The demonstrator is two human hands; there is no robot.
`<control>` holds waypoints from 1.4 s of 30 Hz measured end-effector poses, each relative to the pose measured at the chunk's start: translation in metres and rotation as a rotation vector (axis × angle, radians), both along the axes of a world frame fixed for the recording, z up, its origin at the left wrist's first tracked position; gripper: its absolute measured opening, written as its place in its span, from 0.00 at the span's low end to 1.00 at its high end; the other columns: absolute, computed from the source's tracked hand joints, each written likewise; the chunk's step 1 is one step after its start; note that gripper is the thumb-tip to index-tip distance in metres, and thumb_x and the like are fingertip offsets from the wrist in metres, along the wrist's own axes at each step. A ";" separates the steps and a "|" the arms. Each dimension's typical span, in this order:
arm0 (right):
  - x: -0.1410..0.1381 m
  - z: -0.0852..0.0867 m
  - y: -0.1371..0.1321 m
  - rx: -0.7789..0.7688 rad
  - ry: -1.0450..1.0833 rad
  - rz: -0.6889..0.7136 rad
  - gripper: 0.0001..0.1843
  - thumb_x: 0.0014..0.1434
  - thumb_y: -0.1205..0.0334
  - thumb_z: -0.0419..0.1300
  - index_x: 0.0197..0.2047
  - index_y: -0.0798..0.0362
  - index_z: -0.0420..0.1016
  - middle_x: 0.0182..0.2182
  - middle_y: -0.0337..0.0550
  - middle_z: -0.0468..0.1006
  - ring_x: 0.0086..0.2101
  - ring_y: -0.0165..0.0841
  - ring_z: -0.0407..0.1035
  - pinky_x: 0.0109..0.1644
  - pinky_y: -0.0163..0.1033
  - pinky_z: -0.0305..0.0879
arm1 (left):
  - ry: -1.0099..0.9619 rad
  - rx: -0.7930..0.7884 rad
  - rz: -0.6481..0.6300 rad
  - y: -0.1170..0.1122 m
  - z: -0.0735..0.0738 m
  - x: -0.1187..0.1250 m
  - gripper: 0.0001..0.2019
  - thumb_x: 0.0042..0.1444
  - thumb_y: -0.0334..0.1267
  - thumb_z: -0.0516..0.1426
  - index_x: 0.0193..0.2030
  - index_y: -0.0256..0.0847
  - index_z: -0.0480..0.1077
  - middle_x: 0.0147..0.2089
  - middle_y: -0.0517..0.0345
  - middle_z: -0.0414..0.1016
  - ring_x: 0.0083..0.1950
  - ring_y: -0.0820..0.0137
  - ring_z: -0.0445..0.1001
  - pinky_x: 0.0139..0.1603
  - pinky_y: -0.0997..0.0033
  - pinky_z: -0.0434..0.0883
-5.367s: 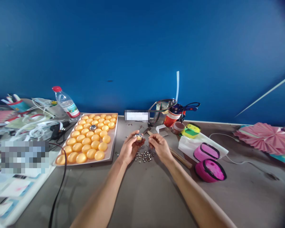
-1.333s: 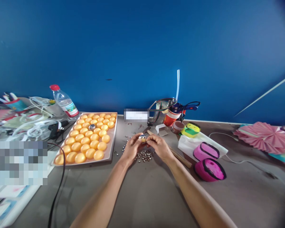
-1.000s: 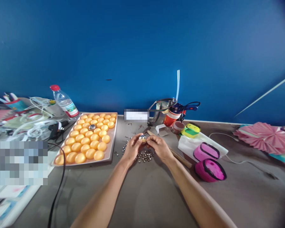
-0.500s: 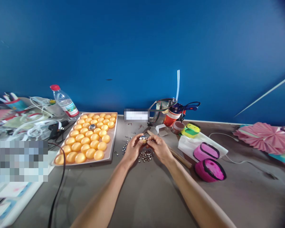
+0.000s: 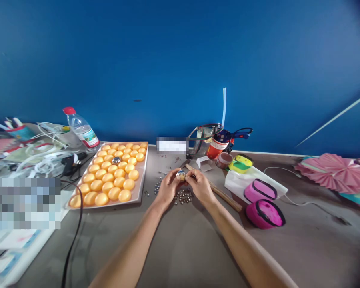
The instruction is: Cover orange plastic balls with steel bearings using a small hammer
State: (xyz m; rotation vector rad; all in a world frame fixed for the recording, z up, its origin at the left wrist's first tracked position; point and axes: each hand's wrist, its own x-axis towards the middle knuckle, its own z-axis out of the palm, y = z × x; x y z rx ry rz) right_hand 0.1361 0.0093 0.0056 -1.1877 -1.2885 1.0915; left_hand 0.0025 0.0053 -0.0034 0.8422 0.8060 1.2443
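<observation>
Head cam: I've got both hands meeting at mid-bench, just past the centre. Left hand (image 5: 167, 187) and right hand (image 5: 199, 186) are fingertip to fingertip, both pinching one small beaded ball (image 5: 181, 174) between them. It's orange underneath with shiny silver beads over the part I can see. The ball is held off the bench (image 5: 183, 248), at the far tips of both hands, thumbs and forefingers closed round it. I can't tell which fingers carry the load. Directly under and just near-side of the ball is a loose pile of silver beads (image 5: 183, 196) on the bench between the two wrists, with a few strays scattered to the left of the left hand. Left of that is a tray (image 5: 142, 182) packed with rows of orange balls (image 5: 114, 193). One silver-covered ball (image 5: 117, 160) sits among them toward the far end. A water bottle (image 5: 83, 130) leans behind the tray, and a black cable (image 5: 75, 236) runs along the near left. A wooden stick (image 5: 225, 196) lies just beside the right hand, angled away to the right. Two pink pouches (image 5: 265, 214) are further right, well apart from the hands. A red can (image 5: 215, 149) and a tape roll (image 5: 224, 160) sit at the back by the blue wall.
</observation>
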 end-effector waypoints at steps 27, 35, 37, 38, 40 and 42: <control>0.035 -0.012 0.004 0.060 -1.312 -0.257 0.15 0.57 0.65 0.52 0.47 0.52 0.70 0.42 0.52 0.71 0.44 0.42 0.63 0.45 0.43 0.56 | 0.206 0.046 0.149 0.003 0.006 -0.006 0.23 0.45 0.42 0.63 0.49 0.40 0.68 0.38 0.54 0.76 0.40 0.65 0.76 0.44 0.67 0.69; 0.039 -0.011 0.008 0.010 -1.365 -0.161 0.13 0.58 0.67 0.51 0.46 0.54 0.71 0.40 0.54 0.72 0.42 0.42 0.66 0.44 0.42 0.57 | 0.131 0.044 0.160 0.003 0.010 -0.006 0.25 0.46 0.41 0.63 0.52 0.40 0.66 0.28 0.61 0.72 0.28 0.75 0.72 0.33 0.75 0.67; 0.039 -0.009 0.008 0.018 -1.353 -0.135 0.12 0.59 0.68 0.50 0.44 0.56 0.71 0.39 0.55 0.72 0.41 0.40 0.67 0.43 0.41 0.58 | -0.034 0.013 0.148 0.004 0.013 -0.006 0.24 0.47 0.41 0.63 0.52 0.40 0.66 0.29 0.62 0.72 0.26 0.77 0.70 0.32 0.75 0.67; 0.039 -0.009 0.008 0.030 -1.334 -0.125 0.12 0.59 0.68 0.49 0.44 0.57 0.70 0.39 0.55 0.72 0.39 0.39 0.67 0.42 0.40 0.59 | -0.122 -0.009 0.146 0.005 0.014 -0.007 0.24 0.47 0.41 0.63 0.51 0.41 0.66 0.31 0.61 0.72 0.27 0.77 0.70 0.32 0.74 0.67; 0.039 -0.006 0.007 0.071 -1.263 -0.124 0.13 0.59 0.68 0.48 0.45 0.57 0.70 0.39 0.54 0.72 0.37 0.37 0.68 0.40 0.38 0.60 | -0.263 -0.052 0.145 0.007 0.017 -0.008 0.23 0.48 0.42 0.62 0.51 0.42 0.66 0.33 0.60 0.73 0.28 0.76 0.71 0.35 0.72 0.68; 0.039 -0.002 0.006 0.136 -1.150 -0.158 0.15 0.60 0.67 0.46 0.46 0.56 0.69 0.40 0.52 0.72 0.36 0.36 0.69 0.40 0.38 0.61 | -0.333 -0.081 0.152 0.008 0.018 -0.010 0.22 0.48 0.41 0.61 0.51 0.42 0.66 0.32 0.60 0.73 0.30 0.75 0.73 0.38 0.69 0.69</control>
